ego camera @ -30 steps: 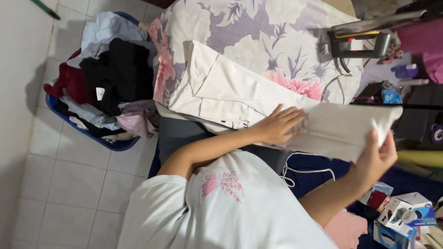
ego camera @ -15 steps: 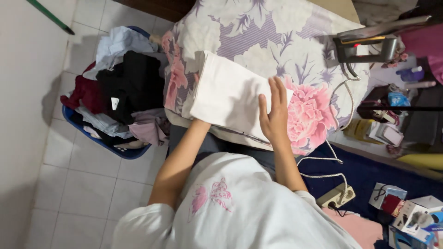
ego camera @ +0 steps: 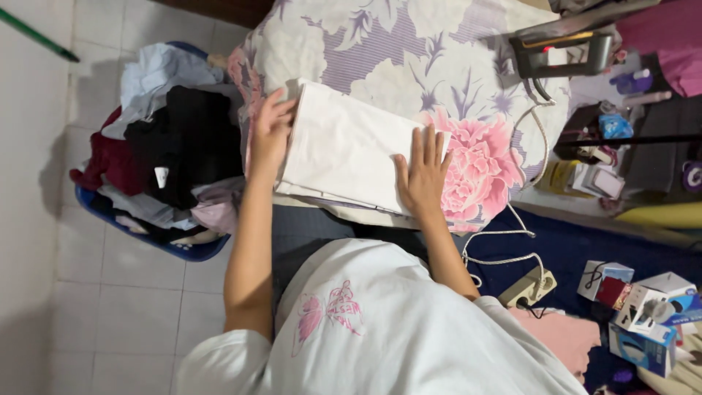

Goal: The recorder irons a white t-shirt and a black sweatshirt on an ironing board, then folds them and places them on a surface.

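Folded white cloth point(ego camera: 344, 150) lying flat on the surface point(ego camera: 453, 44), which wears a floral cover in purple, white and pink. Left hand point(ego camera: 269, 132) set at the cloth's left edge, fingers spread and loosely curved, touching the fold; whether pinching the edge or only resting on it, cannot tell. Right hand point(ego camera: 423, 172) laid palm down on the cloth's right end, fingers straight and slightly fanned, pressing flat, nothing gripped. Pink flower of the cover just right of that hand.

Far right on the surface, a dark iron point(ego camera: 563, 55) standing on its heel, well apart from the cloth, its white cord point(ego camera: 512, 241) trailing down off the near right edge towards a power strip point(ego camera: 528, 287) on the floor.

Left of the surface, a blue laundry basket point(ego camera: 183, 250) on the tiled floor, heaped with black, dark red, pale blue and lilac clothes point(ego camera: 175, 139), close beside the left hand.

Near right, on dark blue floor covering, several small cardboard boxes point(ego camera: 643, 322) and a pink cloth point(ego camera: 563, 333). Near centre, the wearer's white shirt with a pink print point(ego camera: 329, 314).
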